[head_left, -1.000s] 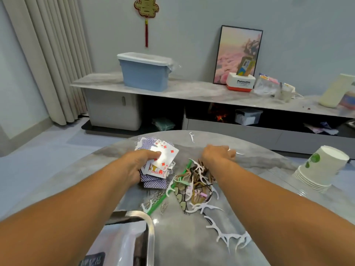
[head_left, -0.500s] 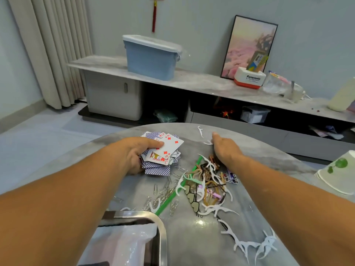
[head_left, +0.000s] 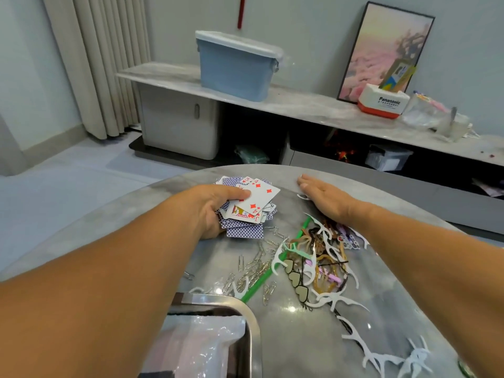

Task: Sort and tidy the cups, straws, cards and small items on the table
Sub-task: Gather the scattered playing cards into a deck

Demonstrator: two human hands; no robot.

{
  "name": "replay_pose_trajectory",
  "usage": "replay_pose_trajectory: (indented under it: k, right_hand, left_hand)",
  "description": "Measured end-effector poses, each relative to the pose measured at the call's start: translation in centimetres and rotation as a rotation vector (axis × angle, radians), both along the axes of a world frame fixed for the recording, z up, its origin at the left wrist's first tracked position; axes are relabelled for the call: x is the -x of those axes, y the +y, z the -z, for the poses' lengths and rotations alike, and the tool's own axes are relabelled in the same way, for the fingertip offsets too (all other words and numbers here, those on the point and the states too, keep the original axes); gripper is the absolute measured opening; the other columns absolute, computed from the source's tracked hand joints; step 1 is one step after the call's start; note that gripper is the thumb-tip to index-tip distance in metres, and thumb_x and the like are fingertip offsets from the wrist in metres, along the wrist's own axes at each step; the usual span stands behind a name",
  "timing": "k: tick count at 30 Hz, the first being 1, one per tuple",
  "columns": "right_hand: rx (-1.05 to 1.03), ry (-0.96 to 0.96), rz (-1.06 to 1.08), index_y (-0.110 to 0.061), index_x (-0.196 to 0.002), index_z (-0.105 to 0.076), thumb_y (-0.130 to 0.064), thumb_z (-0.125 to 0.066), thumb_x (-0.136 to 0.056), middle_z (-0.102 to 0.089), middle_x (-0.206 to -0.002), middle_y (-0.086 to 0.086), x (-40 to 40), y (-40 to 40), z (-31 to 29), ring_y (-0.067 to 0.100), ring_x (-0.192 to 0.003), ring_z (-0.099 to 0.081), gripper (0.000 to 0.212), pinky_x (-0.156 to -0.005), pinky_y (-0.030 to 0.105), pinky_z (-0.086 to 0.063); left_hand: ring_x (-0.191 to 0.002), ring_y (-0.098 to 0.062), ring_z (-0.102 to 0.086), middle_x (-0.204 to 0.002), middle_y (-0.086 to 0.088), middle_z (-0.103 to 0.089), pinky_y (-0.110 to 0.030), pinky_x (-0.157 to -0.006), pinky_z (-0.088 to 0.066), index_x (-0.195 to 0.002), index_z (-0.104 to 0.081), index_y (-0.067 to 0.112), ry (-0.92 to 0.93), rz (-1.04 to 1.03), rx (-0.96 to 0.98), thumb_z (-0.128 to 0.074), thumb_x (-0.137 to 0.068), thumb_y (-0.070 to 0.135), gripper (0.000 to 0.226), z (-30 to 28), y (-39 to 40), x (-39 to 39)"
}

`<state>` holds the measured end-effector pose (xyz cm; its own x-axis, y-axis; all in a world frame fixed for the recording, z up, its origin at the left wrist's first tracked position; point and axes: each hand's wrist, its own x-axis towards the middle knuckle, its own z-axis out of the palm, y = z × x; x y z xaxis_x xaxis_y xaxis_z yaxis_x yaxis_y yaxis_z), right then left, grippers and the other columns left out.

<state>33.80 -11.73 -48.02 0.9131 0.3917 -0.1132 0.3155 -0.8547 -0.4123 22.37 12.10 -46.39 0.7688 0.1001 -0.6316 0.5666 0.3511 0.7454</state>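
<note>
While your left hand point(head_left: 215, 207) grips the messy stack of playing cards point(head_left: 249, 208) near the far edge of the grey table point(head_left: 294, 331), thumb pressed on top of a face-up four of diamonds, your right hand point(head_left: 324, 197) lies flat on the tabletop with fingers straight, holding nothing — just right of the cards. Most cards under your thumb show blue patterned backs, a few are face up, and the pile is fanned unevenly. Just behind your right wrist sits the jumble of small items point(head_left: 321, 252): white floss picks, brown and amber hair bands, a black hair tie, something pink, and a strip of heart-shaped pieces, all tangled together. A green straw point(head_left: 275, 266) runs diagonally through that pile, its lower end near the metal tray. Scattered paper clips point(head_left: 259, 266) lie between the cards and the straw, some touching the straw. More white floss picks point(head_left: 381, 358) trail toward the near right edge of the table, apart from the main heap. At the near edge a steel tray point(head_left: 252, 331) holds a clear plastic bag point(head_left: 196, 350). Cups can't be seen from this angle. Beyond the table — a long low cabinet point(head_left: 300, 105) carries a blue lidded bin point(head_left: 237, 66), a framed picture point(head_left: 381, 50) leaning on the wall, and a white-and-orange box point(head_left: 381, 102); curtains point(head_left: 95, 64) hang on the left.
</note>
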Motion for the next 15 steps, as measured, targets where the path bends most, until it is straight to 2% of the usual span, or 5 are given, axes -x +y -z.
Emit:
replay_pose_trajectory:
  k: [5, 7, 10, 11, 15]
  right_hand:
    - [-0.074, 0.058, 0.021, -0.025, -0.159, -0.031, -0.045, -0.024, -0.110, -0.023, -0.166, -0.011, 5.8, -0.7, -0.7, 0.011, -0.152, -0.020, 0.053, -0.109, 0.019, -0.009]
    - [-0.012, 0.069, -0.037, -0.026, -0.159, -0.031, -0.041, -0.023, -0.111, -0.020, -0.167, -0.013, 8.7, -0.8, -1.0, 0.008, -0.153, -0.017, 0.051, -0.113, 0.018, -0.005]
    - [0.021, 0.041, -0.110, -0.025, -0.159, -0.032, -0.034, -0.025, -0.112, -0.017, -0.167, -0.013, 12.7, -1.4, -0.7, 0.005, -0.154, -0.012, 0.048, -0.126, 0.029, -0.002]
    - [0.013, 0.033, -0.125, -0.025, -0.159, -0.032, -0.033, -0.026, -0.112, -0.017, -0.167, -0.013, 14.2, -1.8, -0.9, 0.004, -0.153, -0.011, 0.048, -0.126, 0.030, -0.003]
    - [-0.006, 0.018, -0.206, -0.031, -0.158, -0.031, -0.033, -0.029, -0.111, -0.016, -0.166, -0.017, 19.3, -3.3, -0.5, -0.001, -0.152, -0.008, 0.047, -0.121, 0.018, 0.004]
  left_hand:
    - [-0.048, -0.031, -0.070, -0.067, -0.021, -0.073, -0.043, -0.037, -0.055, -0.103, -0.063, -0.001, 0.013, -0.031, -0.012, -0.080, -0.080, 0.000, 0.029, -0.6, -1.0, 0.5]
    - [-0.056, -0.032, -0.072, -0.075, -0.021, -0.074, -0.047, -0.055, -0.062, -0.100, -0.061, -0.001, 0.025, -0.041, -0.032, -0.080, -0.081, 0.000, 0.026, -0.9, -1.6, 1.1]
    - [-0.070, -0.031, -0.070, -0.084, -0.018, -0.073, -0.048, -0.080, -0.060, -0.097, -0.061, -0.001, 0.051, -0.048, -0.045, -0.076, -0.085, -0.001, 0.020, -1.0, -2.4, 2.4]
    - [-0.069, -0.031, -0.069, -0.084, -0.018, -0.072, -0.049, -0.079, -0.061, -0.097, -0.061, -0.001, 0.050, -0.048, -0.043, -0.076, -0.086, 0.000, 0.018, -1.5, -2.7, 3.2]
    - [-0.051, -0.031, -0.070, -0.067, -0.020, -0.072, -0.047, -0.050, -0.059, -0.093, -0.061, -0.002, 0.017, -0.074, -0.028, -0.075, -0.088, 0.003, 0.015, -3.5, -2.8, 5.4]
